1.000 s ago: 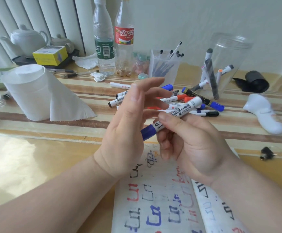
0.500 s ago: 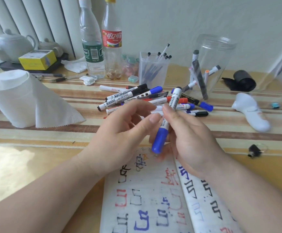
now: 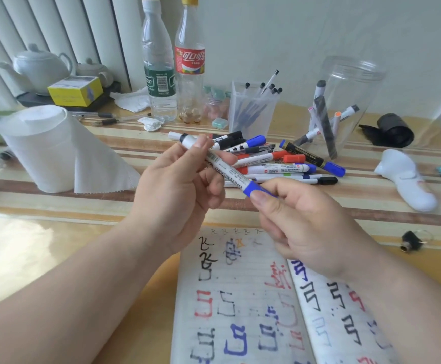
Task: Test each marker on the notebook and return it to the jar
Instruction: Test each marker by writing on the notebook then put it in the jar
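Note:
I hold a white whiteboard marker [image 3: 227,173] with a blue cap between both hands, above the open notebook [image 3: 243,298]. My left hand [image 3: 177,195] grips its white barrel near the far end. My right hand [image 3: 298,222] pinches the blue cap end. The cap is on. The notebook pages carry red, blue and black scribbles. A heap of loose markers [image 3: 274,160] lies on the table behind my hands. The clear plastic jar [image 3: 350,101] stands at the back right with several markers leaning inside it.
A roll of white tissue [image 3: 56,151] stands at left. Two plastic bottles [image 3: 172,61], a clear pen holder [image 3: 253,111], a teapot [image 3: 39,67] and a yellow box [image 3: 74,90] line the back. A white device [image 3: 406,179] and a small black clip [image 3: 411,241] lie at right.
The marker has swung round: its blue cap pointed toward me and to the left, now it points right into my right hand, while my left hand has taken hold of the barrel.

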